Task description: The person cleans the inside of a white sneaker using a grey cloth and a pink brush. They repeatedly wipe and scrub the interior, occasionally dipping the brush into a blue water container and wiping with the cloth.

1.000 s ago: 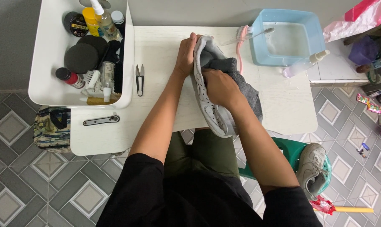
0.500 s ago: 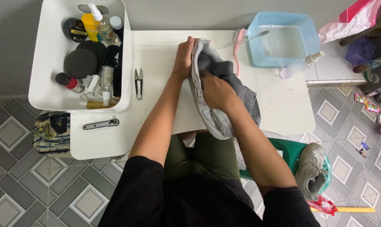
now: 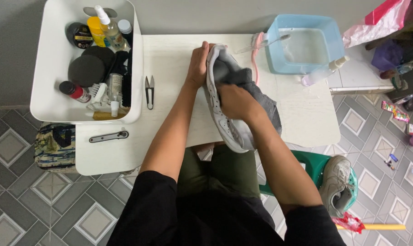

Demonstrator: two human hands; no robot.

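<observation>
A white sneaker lies on its side on the white table, toe pointing toward me. My left hand grips its heel end at the far side. My right hand presses a grey cloth against the shoe's side, with the cloth draped over the shoe and hanging to the right. The shoe's far side is hidden by the cloth and my hands.
A white caddy at left holds bottles, brushes and round tins. Small black snips lie beside it. A pink brush and a blue water basin sit at back right, next to a spray bottle. A second sneaker rests on a green stool.
My right hand with the cloth has slid a little along the shoe's side, away from me. The left hand still holds the heel.
</observation>
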